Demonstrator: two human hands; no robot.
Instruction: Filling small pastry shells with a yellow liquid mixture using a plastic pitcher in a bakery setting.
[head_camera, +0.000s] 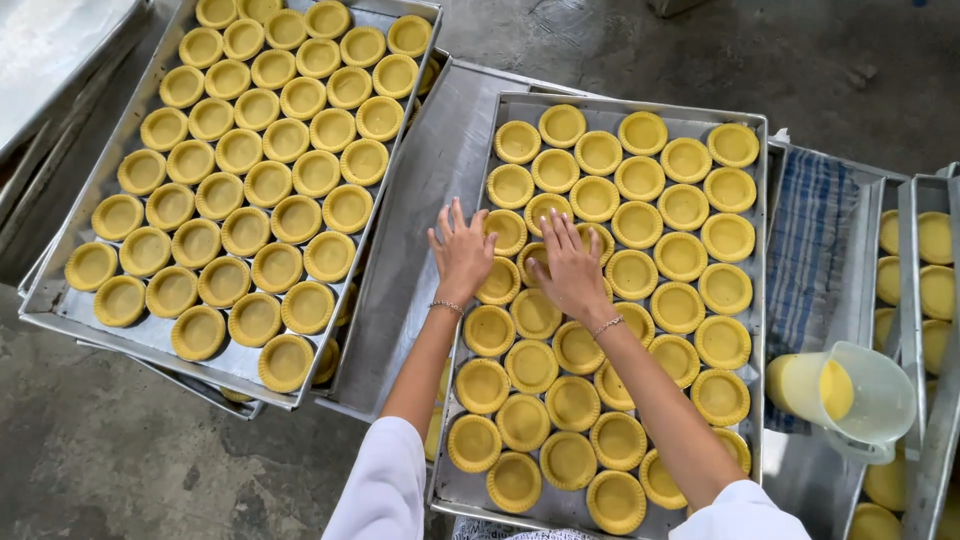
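Note:
A metal tray (752, 215) in front of me holds several rows of yellow tart shells (680, 255). My left hand (461, 250) lies flat with fingers spread at the tray's left edge, touching the shells there. My right hand (570, 268) rests palm down on shells near the tray's middle left, fingers together. Neither hand grips anything. Both wrists wear thin bracelets, and white sleeves cover my upper arms.
A second tray (60, 310) full of tart shells (270, 180) sits at the left on stacked trays. A clear jug (850, 395) of yellow liquid stands at the right beside a blue checked cloth (812, 240). More filled trays (912, 290) line the right edge. Concrete floor lies below.

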